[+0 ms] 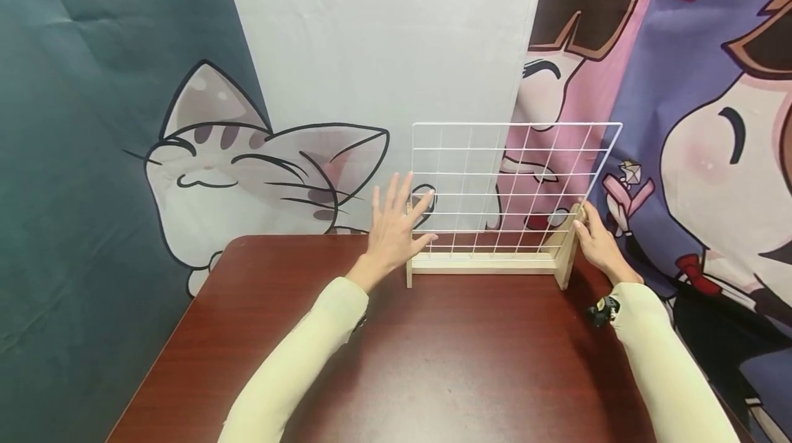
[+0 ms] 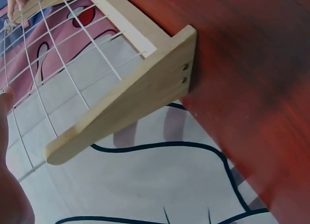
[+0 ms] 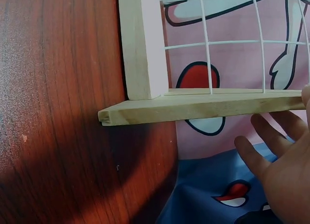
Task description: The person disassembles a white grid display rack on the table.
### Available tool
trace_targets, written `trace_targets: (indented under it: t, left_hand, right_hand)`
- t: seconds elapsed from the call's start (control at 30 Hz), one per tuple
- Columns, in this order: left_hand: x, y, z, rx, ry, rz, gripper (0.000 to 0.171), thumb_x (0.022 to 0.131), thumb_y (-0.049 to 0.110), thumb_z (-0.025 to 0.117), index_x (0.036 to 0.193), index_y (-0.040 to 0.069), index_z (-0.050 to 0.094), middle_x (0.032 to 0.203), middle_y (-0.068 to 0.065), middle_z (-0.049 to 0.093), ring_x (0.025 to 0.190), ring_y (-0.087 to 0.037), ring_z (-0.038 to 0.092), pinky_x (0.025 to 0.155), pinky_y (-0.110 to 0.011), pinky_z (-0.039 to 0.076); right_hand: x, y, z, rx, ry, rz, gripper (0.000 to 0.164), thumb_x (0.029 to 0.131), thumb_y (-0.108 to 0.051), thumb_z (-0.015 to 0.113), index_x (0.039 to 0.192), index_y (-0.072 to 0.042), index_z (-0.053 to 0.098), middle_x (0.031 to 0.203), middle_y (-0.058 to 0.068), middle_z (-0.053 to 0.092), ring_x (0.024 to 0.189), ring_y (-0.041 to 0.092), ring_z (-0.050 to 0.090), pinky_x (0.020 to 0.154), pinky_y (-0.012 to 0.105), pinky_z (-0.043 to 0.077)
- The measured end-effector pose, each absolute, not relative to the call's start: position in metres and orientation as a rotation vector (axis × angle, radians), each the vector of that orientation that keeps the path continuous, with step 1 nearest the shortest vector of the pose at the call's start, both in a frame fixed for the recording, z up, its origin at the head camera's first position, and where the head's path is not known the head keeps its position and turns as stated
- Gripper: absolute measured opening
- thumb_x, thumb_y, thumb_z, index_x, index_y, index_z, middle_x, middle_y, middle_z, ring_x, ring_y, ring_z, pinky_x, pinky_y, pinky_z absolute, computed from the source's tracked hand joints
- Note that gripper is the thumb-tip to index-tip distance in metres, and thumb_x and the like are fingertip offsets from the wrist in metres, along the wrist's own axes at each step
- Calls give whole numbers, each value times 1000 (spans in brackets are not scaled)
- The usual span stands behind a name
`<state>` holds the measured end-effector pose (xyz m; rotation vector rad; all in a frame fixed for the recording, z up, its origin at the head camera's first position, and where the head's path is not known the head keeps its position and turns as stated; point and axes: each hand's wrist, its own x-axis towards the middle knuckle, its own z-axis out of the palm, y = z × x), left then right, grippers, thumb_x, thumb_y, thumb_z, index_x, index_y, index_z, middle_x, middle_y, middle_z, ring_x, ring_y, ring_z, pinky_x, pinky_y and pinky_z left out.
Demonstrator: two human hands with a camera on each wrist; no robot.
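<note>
A white wire grid (image 1: 516,185) stands upright in a pale wooden base (image 1: 482,264) on the table, with a wooden side piece at each end. The left side piece (image 2: 131,93) shows two screw heads in the left wrist view. My left hand (image 1: 392,230) is by the grid's left edge, fingers straight and spread, holding nothing; whether it touches the wires I cannot tell. At the other end, my right hand (image 1: 597,240) pinches the upper part of the right side piece (image 3: 208,108). Its other fingers (image 3: 252,154) extend loosely outside the wood.
The dark red-brown table (image 1: 433,360) has a rounded far left corner. Close behind it hangs a cloth backdrop (image 1: 383,37) printed with a cartoon cat and figures. The rack stands near the table's far edge.
</note>
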<state>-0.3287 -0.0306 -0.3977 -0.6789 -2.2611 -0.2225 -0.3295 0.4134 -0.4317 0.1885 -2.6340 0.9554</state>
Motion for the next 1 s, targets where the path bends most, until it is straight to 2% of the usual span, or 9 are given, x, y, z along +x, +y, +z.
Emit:
trace_targets:
  t: [0.23, 0.37, 0.7, 0.83, 1.0]
  left_hand:
    - [-338, -13, -389, -673, -2233, -128, 87, 78, 61, 74, 153, 34, 38, 168, -12, 14, 156, -35, 8, 121, -67, 12]
    - [-344, -3, -380, -667, -2201, -90, 86, 78, 64, 73, 152, 35, 40, 168, -11, 15, 155, -36, 10, 120, -67, 16]
    - [-359, 14, -346, -668, -2124, -51, 85, 79, 66, 70, 152, 36, 39, 168, -11, 17, 156, -35, 9, 120, -68, 14]
    - [-364, 17, -333, -634, -2107, -35, 86, 79, 68, 69, 152, 37, 38, 168, -10, 17, 156, -35, 9, 120, -69, 7]
    - [-368, 20, -319, -611, -2130, -39, 90, 78, 70, 69, 154, 38, 34, 169, -9, 11, 156, -34, 2, 120, -67, -5]
  right_hand:
    - [-327, 411, -430, 136, -2641, 961, 55, 108, -27, 33, 159, -14, 16, 145, 40, 39, 125, 68, 39, 98, 76, 33]
    - [-327, 409, -430, 104, -2647, 973, 56, 108, -29, 33, 159, -15, 15, 145, 39, 40, 127, 67, 39, 100, 75, 33]
    - [-325, 408, -434, 109, -2628, 969, 55, 108, -28, 33, 159, -14, 15, 142, 41, 42, 125, 67, 41, 98, 75, 34]
    - [-325, 410, -434, 171, -2599, 943, 55, 107, -20, 39, 158, -11, 18, 135, 44, 47, 121, 64, 48, 95, 72, 38]
    - [-327, 414, -436, 254, -2586, 949, 59, 105, -11, 45, 157, -8, 17, 130, 44, 52, 118, 58, 54, 92, 66, 43]
